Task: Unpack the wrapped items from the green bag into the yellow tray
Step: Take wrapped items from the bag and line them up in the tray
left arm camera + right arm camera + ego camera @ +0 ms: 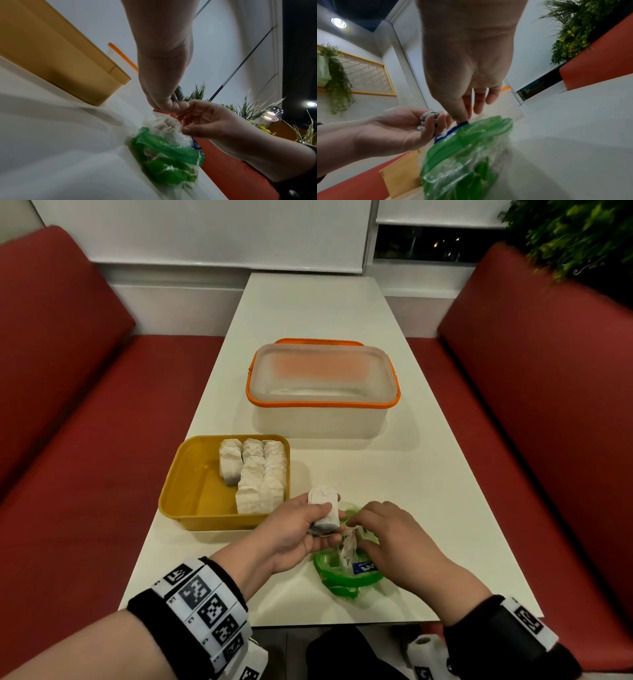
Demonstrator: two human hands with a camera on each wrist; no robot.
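Observation:
The yellow tray [191, 491] stands left of centre on the white table and holds several white wrapped items [257, 474] in rows. My left hand [318, 522] is just right of the tray, palm up, and grips a small stack of wrapped items [323, 506]; the right wrist view shows that left hand [426, 127] with the same stack [429, 116]. The green bag [342, 577] lies crumpled near the front edge. My right hand [359, 525] reaches into the bag's mouth, and its fingers [188, 130] pinch a wrapped item [164, 123] there.
A clear box with an orange rim [322, 405] stands behind the tray, with an orange lid behind it. Red benches [85, 422] flank the table on both sides. The table's front edge [274, 623] runs just behind my wrists. A plant [565, 234] sits at the far right.

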